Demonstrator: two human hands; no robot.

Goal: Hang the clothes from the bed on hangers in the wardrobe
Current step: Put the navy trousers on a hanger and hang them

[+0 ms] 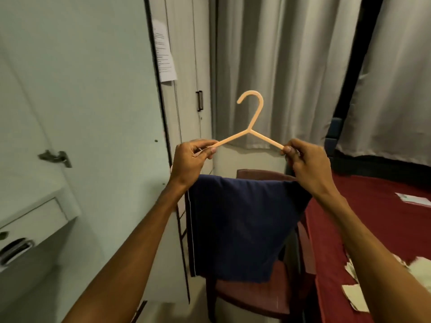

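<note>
A peach plastic hanger (pixel 250 127) is held upright in front of me, its hook turned left. My left hand (pixel 191 159) pinches its left arm end and my right hand (pixel 305 162) pinches its right arm end. A dark blue garment (pixel 242 227) with a thin white side stripe hangs folded over the hanger's lower bar, below both hands; the bar itself is hidden. The open wardrobe door (pixel 77 113) fills the left of the view. The bed with its dark red cover (pixel 373 217) lies at the right.
A red-seated wooden chair (pixel 251 297) stands behind the hanging garment, between wardrobe and bed. Pale cloth pieces (pixel 356 292) lie on the bed's near right. Closed cupboard doors with a black handle (pixel 199 100) and grey curtains (pixel 279 66) stand behind. A drawer unit (pixel 30 220) juts out at lower left.
</note>
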